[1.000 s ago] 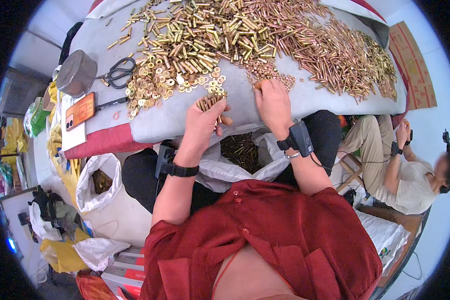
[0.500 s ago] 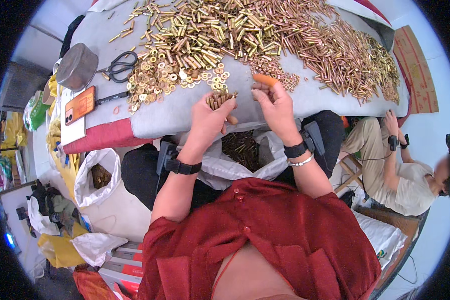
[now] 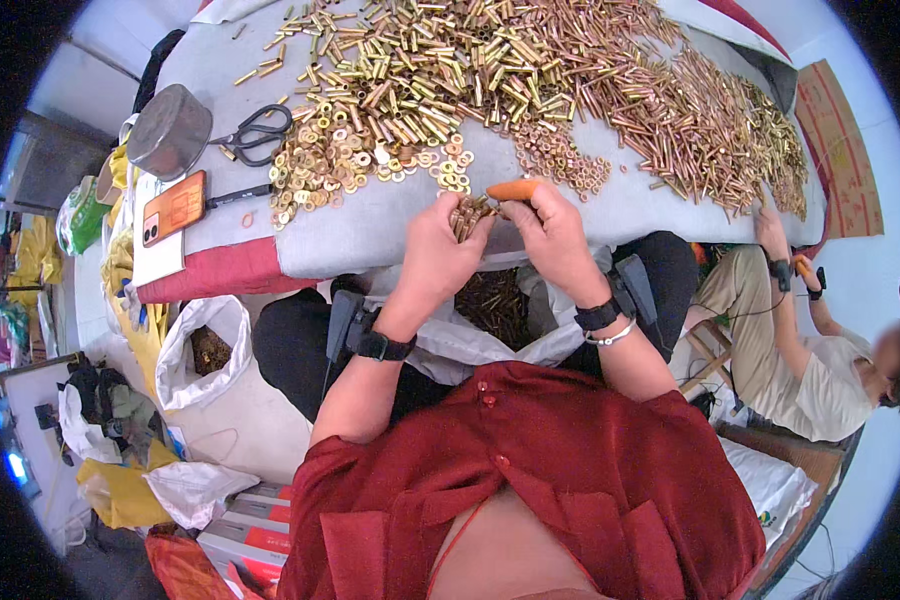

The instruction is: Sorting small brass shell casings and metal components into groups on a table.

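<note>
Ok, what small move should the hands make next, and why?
Perhaps hold the left hand steady and ease the right hand toward the nearest tube end: the left grips a bunch of brass tubes, ends showing, and the right is close beside it. Whether the right pinches anything, I cannot tell.

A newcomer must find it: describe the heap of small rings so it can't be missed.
On the grey-covered table, find the broad spread of slender metal pieces. At its near edge, just beyond the right hand, lies the heap of small rings. They are coppery and clearly smaller than the golden washers heaped to their left.
</note>
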The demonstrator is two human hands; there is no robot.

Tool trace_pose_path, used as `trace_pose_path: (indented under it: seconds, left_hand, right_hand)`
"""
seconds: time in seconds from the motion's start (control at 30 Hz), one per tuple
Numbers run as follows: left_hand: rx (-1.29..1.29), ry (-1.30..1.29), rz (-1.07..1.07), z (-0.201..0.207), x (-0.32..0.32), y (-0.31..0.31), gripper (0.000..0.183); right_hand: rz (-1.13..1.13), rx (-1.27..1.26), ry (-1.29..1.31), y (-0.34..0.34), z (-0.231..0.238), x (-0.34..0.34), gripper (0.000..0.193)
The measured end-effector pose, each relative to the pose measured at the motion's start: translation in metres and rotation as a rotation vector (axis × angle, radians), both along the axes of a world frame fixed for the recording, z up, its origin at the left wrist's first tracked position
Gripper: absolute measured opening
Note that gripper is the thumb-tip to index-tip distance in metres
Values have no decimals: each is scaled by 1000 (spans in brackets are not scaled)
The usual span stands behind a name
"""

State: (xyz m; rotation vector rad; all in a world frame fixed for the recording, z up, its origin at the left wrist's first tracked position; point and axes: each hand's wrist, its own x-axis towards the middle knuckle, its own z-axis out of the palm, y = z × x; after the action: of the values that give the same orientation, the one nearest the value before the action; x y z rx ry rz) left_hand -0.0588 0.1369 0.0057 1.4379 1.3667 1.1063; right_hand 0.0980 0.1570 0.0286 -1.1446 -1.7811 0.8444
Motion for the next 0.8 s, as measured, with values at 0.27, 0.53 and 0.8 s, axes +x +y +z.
trace_pose_path:
  seconds: [0.27, 0.53, 0.8]
  left_hand:
    - [-131, -254, -18, 13, 2, -3, 13]
    - [-348, -441, -43, 25, 0, 0, 15]
    - [-331, -888, -85, 17, -12, 2, 18]
  right_hand:
    - [8, -22, -97, 7, 4, 4, 14]
    - [-17, -53, 117, 12, 5, -6, 42]
    - [277, -529, 787, 7, -7, -1, 76]
